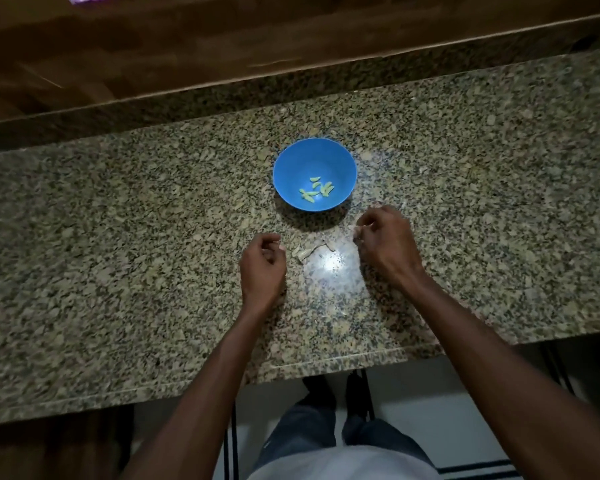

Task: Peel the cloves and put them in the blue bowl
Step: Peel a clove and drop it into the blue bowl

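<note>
Cloves (315, 191) lie peeled in the blue bowl (291, 161); your right hand (385, 242) pinches skin, left hand (262, 263) hangs loosely curled; pick another.

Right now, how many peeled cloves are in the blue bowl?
About 6 peeled cloves, clustered on the floor of the blue bowl toward its near side. They overlap, so the count may be slightly off.

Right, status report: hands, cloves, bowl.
Left hand curled, apparently empty. Right hand pinching something pale, unclear what. Several cloves in bowl. Peels between hands.
</note>
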